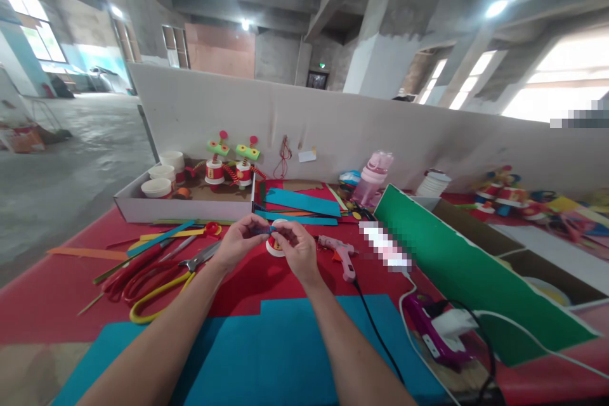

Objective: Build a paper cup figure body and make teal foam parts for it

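A red table (42,304) spreads before me, and a blue sheet (247,355) covers its near part, beneath my forearms. To my right stands a green-sided box (466,273); a shallow white box (185,210) sits at the far left, holding paper cups (157,188) and two little figures (215,171). Large scissors (193,264) lie left of my wrists. My left hand (239,243) and right hand (301,252) meet near the table's middle, thumbs and fingers pinched together. Just right of them rests a pink glue gun (340,252). A red-and-white cup (276,248) shows partly behind my fingers; I can't tell whether they touch it. Between both sets of fingertips I grip a small blue piece (271,229).
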`<state>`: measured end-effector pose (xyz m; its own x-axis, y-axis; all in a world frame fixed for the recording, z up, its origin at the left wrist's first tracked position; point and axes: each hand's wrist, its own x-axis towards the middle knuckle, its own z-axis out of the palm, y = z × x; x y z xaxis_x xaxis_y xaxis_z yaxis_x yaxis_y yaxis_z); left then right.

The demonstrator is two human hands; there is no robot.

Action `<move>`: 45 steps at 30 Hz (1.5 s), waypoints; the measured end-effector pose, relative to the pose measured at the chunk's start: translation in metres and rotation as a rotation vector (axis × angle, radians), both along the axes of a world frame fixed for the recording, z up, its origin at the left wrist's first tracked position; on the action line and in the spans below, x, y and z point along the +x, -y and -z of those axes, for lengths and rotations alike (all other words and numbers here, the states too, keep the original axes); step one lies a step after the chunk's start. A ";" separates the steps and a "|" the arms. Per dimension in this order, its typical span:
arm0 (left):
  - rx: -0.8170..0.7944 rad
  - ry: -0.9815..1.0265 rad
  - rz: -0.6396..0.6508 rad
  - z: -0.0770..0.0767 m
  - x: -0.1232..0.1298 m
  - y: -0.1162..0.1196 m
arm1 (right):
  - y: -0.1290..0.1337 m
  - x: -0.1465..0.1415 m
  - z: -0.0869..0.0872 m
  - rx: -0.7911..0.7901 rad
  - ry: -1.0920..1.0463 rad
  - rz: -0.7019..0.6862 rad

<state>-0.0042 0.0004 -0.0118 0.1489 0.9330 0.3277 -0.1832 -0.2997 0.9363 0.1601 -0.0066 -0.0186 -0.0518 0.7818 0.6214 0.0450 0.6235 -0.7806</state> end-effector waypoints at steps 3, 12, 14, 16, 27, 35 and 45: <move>0.006 -0.027 -0.007 -0.001 0.001 0.001 | 0.000 0.000 0.001 0.017 0.015 -0.006; 0.003 -0.082 -0.029 0.001 0.003 0.001 | 0.004 0.002 -0.005 0.246 0.200 0.119; -0.002 -0.084 -0.016 0.001 0.005 0.002 | 0.005 0.001 -0.005 0.266 0.228 0.125; 0.011 -0.089 -0.023 0.001 0.006 0.003 | 0.005 0.000 -0.004 0.237 0.218 0.112; 0.238 -0.284 -0.231 0.006 0.011 0.001 | -0.003 -0.002 0.001 -0.162 -0.090 -0.090; 0.205 -0.272 -0.175 0.006 0.011 0.003 | -0.005 0.001 -0.004 -0.277 -0.117 -0.144; 0.184 -0.249 -0.160 0.005 0.011 0.003 | -0.003 0.007 -0.009 -0.238 -0.086 -0.161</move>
